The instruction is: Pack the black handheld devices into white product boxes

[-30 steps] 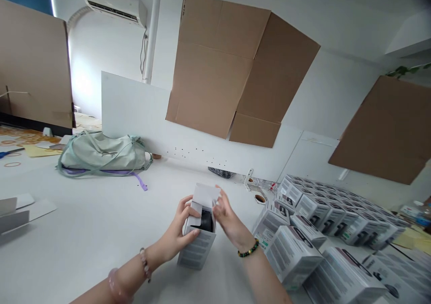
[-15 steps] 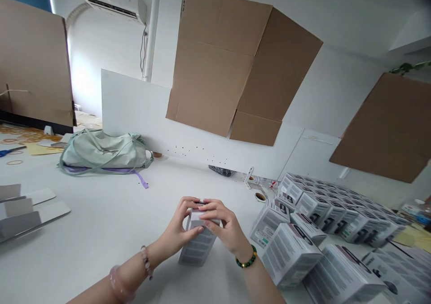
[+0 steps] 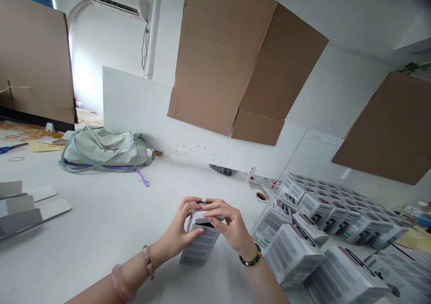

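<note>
White table (image 3: 111, 214), upright carton (image 3: 198, 250)

Carton stands well in from table's far edge. Left hand (image 3: 180, 227), half-curled: grips its upper left, thumb on near face. Right hand (image 3: 232, 225), loosely bent: fingers across raised top flap (image 3: 198, 218); hold unclear.

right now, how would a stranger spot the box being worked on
Find the white table below the big central cardboard sheet. On the table's near side, left hand and right hand hold a pale box. Unlike the boxes grouped to the right, it shows a dark gap under its top flap.
</note>
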Demonstrator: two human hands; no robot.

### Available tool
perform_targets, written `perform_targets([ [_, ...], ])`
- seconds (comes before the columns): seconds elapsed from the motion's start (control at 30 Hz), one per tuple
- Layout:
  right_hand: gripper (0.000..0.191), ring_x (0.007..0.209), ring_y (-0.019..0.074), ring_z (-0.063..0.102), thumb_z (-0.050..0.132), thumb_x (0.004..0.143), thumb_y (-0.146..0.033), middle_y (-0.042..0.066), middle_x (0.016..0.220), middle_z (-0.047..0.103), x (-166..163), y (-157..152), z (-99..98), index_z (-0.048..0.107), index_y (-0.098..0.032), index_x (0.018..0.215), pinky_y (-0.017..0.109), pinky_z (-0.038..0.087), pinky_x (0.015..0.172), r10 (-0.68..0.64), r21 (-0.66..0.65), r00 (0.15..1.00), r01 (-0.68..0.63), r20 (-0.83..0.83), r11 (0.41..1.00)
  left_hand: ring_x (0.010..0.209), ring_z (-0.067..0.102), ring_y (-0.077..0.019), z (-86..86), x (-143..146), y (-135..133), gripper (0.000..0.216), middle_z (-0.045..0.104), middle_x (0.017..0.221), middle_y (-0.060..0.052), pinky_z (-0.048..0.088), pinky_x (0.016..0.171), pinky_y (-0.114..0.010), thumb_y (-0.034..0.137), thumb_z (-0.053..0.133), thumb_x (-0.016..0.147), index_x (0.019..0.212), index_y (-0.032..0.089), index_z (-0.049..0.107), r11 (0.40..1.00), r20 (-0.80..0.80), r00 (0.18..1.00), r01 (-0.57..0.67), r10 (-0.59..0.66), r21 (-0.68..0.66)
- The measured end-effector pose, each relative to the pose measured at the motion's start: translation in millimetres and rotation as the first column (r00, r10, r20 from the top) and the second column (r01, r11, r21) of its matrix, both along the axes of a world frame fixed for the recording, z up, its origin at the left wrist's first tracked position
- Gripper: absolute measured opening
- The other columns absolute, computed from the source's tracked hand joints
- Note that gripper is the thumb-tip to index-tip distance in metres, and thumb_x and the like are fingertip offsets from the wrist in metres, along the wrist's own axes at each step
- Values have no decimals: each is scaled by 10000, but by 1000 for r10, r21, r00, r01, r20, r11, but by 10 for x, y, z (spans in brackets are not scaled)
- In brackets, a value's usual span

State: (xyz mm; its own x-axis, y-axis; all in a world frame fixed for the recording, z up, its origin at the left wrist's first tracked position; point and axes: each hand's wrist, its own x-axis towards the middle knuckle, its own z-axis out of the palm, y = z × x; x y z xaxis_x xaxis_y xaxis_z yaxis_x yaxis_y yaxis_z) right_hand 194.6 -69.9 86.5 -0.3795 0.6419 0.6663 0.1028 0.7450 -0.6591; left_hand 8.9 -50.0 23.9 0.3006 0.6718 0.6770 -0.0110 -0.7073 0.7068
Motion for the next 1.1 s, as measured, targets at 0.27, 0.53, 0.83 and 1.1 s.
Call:
perform_targets([
  [0.27,334,1439,310,318,631,841,-581,55,1453,499,66,-58,-151,756,-360,1058,530,343,1147,-13,-121,981,37,192,992,1279,458,-338,-6,-20,-10,320,460,1293,-115,467,989,-492,490,629,869,1082,261,561,997,56,998,-21,26,-80],
  [0.53,487,1328,274,442,595,921,-315,31,1469,423,-90,62,49,494,-436,1382,450,403,1100,-434,94,604,510,668,855,1447,280,-310,-79,-35,136,453,187,1604,-82,287,1157,-544,524,386,975,1380,321,374,976,120,990,-49,76,-212],
  [0.83,408,1239,301,525,637,918,-327,99,1377,527,744,1042,594,545,-188,1291,561,426,1030,-539,160,33,938,842,307,1263,483,-257,-34,-49,165,277,371,1391,-81,412,1072,-493,446,368,998,1165,278,512,961,33,986,-151,163,-230],
  [1.1,362,1166,272,583,619,935,-314,100,1337,558,1073,1124,752,558,-178,1265,510,495,968,-610,156,20,959,792,235,1122,571,-235,-19,-106,227,271,449,1260,-79,457,1019,-478,415,359,998,1141,261,529,950,19,974,-218,228,-223],
])
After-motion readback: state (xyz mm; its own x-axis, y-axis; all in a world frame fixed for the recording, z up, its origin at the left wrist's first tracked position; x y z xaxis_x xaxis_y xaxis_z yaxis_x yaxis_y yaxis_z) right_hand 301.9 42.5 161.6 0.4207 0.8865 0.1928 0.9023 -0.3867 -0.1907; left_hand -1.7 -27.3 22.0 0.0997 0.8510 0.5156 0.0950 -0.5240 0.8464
